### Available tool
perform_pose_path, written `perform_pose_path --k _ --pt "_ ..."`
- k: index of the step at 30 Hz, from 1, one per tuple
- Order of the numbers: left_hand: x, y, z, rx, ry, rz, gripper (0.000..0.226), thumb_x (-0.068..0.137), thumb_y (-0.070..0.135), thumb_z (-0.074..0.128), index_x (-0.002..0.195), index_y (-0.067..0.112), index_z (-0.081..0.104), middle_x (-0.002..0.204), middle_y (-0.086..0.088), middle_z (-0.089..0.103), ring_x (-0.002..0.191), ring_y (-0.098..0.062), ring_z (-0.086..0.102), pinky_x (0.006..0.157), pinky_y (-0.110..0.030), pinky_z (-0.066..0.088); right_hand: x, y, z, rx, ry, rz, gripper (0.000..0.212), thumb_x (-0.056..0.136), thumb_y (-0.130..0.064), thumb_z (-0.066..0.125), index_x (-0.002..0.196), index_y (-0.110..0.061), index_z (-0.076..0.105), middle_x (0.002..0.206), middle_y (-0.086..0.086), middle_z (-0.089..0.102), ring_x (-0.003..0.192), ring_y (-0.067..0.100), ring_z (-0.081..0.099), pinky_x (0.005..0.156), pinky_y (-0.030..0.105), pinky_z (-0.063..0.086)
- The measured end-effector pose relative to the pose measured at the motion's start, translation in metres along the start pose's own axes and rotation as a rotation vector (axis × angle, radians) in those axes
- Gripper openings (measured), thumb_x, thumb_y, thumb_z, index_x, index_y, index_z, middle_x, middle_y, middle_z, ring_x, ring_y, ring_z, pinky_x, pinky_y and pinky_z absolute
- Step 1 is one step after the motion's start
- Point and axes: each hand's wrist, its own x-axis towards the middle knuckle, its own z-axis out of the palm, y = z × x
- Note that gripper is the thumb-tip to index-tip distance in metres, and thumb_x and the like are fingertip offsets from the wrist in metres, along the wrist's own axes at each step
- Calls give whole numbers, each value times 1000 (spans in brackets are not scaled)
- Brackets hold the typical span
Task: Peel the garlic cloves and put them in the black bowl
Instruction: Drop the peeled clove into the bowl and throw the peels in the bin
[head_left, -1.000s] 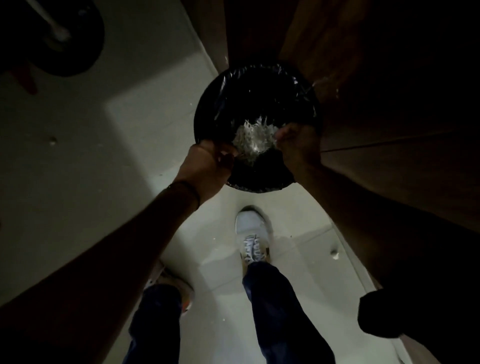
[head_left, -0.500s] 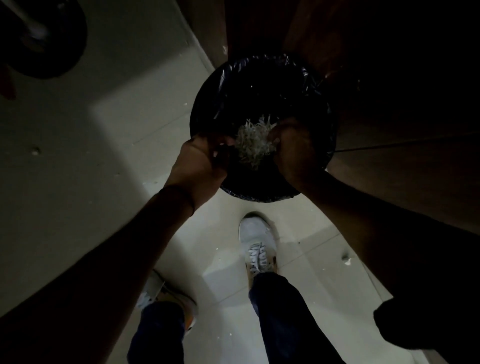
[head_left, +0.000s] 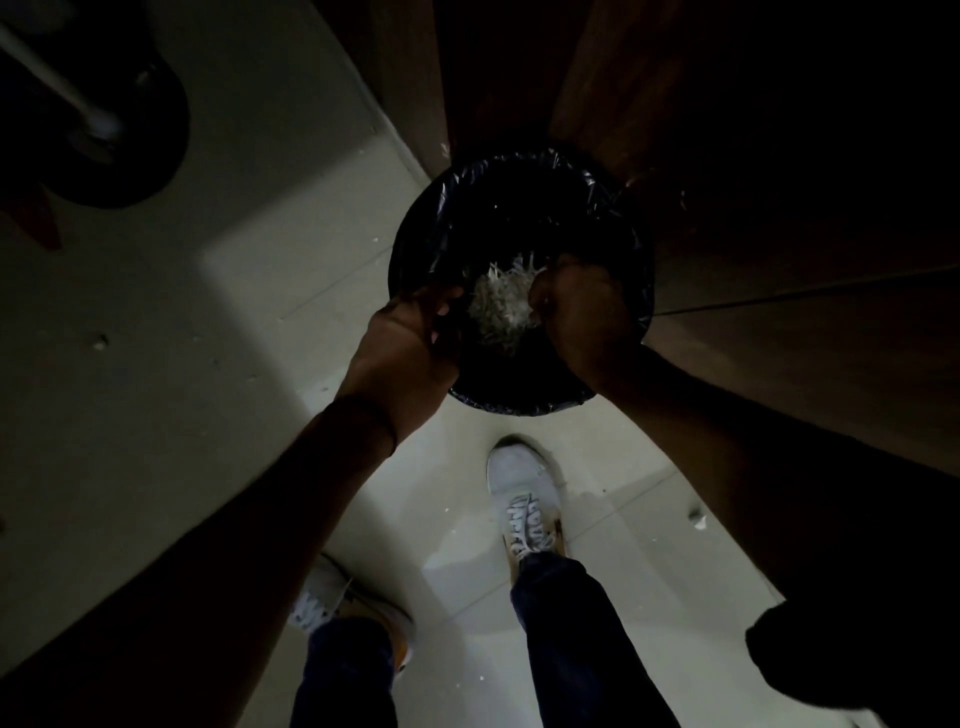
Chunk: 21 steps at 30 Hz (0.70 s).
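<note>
At frame centre, over the bag-lined bin (head_left: 597, 208), the right hand (head_left: 582, 312) has pushed in against the pale garlic skins (head_left: 501, 304). The left hand (head_left: 410, 343) curls beside them, both grips too dark to tell. This is likely cleanup: cloves and black bowl are unseen.

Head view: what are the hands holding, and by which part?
The left hand and right hand grip opposite sides of a heap of pale peels above the bin; what carries it cannot be told.

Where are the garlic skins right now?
Head view, centre: the pale garlic skins sit between the left hand and right hand, over the black-lined bin.
</note>
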Motion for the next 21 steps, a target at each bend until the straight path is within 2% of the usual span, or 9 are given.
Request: perform_pose_path --k 2,5,7,9,12,14,16,18,21 --pt "-2 1 1 17 -12 4 42 93 4 60 132 21 63 122 -4 63 107 -21 63 97 -36 53 -7 1 -5 -51 12 -51 25 97 -4 51 111 -6 71 114 18 66 109 37 59 91 38 45" --pt "-6 5 2 29 -5 9 41 94 4 59 130 21 63 123 -5 64 109 -23 62 97 -37 53 -15 -1 -5 19 -67 -53 31 96 0 52 123 -4 68 131 19 60 124 36 54 104 36 40" --pt "-11 9 4 15 -3 -1 37 94 3 58 127 20 65 121 -4 64 105 -20 62 94 -28 52 -22 -3 -5 89 -21 -126 29 92 8 56 118 6 69 137 28 55 131 42 51 113 36 34" --pt "-17 13 5 8 -10 -8 35 94 3 58 122 22 67 119 -2 65 100 -16 61 84 -15 48 -28 -4 -8 125 49 -139 23 87 12 58 104 10 72 123 32 61 118 45 58 105 41 43" --pt "-26 25 0 27 -18 8 32 95 4 58 118 23 69 114 2 66 98 -10 60 75 2 40 -35 -9 -23 66 -23 -89 24 88 7 56 102 1 74 109 18 71 104 33 65 91 32 49" --pt "-37 36 -8 31 -10 29 28 96 5 57 113 22 71 102 8 62 89 1 57 71 6 36 -44 -15 -31 108 -46 -115 26 85 9 56 101 1 76 111 19 72 108 34 65 97 37 49" --pt "-50 47 -20 0 2 50 27 95 2 58 105 24 70 93 15 59 85 6 56 72 6 35 -56 -24 -40 139 -80 -162 34 81 14 56 108 3 74 129 21 64 126 35 55 111 38 40" --pt "-65 55 -34 5 8 43 28 93 -1 60 107 21 71 102 10 63 94 -2 56 75 5 35 -73 -35 -52 164 -72 -175 46 76 19 56 114 1 72 137 18 59 134 35 49 117 38 34" --pt "-94 69 -66 87 22 21 32 93 0 60 119 16 70 116 2 63 102 -9 56 75 4 33 -104 -66 -80 275 -4 -189 42 78 17 57 113 0 72 120 17 68 118 32 60 103 23 39"
